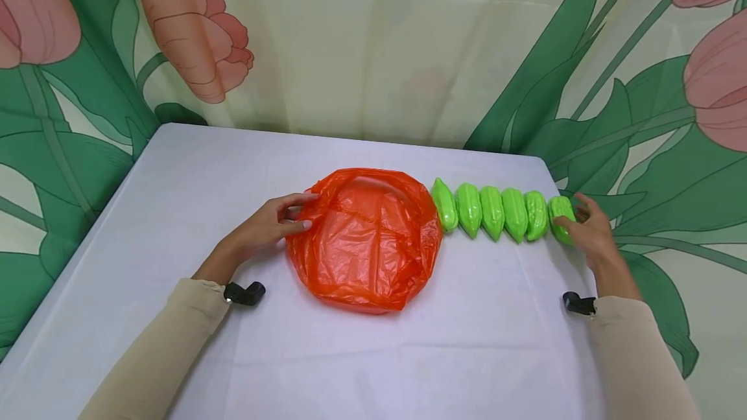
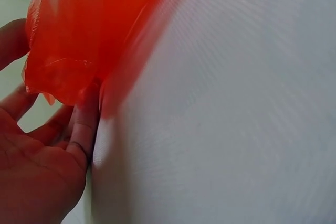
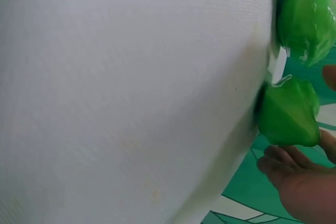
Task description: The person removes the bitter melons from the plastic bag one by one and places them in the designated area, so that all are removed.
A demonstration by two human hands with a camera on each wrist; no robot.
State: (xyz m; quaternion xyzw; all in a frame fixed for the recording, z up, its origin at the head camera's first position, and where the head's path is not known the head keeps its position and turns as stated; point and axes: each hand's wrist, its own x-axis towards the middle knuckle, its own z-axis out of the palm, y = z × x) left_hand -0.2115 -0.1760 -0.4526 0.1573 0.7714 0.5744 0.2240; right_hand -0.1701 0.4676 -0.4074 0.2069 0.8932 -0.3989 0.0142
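Note:
A round red plastic bag [image 1: 367,245] lies bunched on the white table. At its left edge is my left hand [image 1: 274,219], thumb and fingers spread about the rim. In the left wrist view, the loosely bent fingers [image 2: 84,124] touch the bag's thin film [image 2: 79,45]. To the right, several shiny green packets [image 1: 492,212] lie in a row. My right hand [image 1: 589,229] is around the rightmost packet [image 1: 561,209]. In the right wrist view this packet [image 3: 290,111] rests on the table, fingers beside it and the thumb tip [image 3: 329,76] apart from it.
A white cloth covers the table [image 1: 408,368], whose right edge runs close beside the right hand. Behind stands a curtain [image 1: 373,63] printed with tulips, leaves and a carrot. The row's leftmost packet [image 1: 445,205] is right against the red bag.

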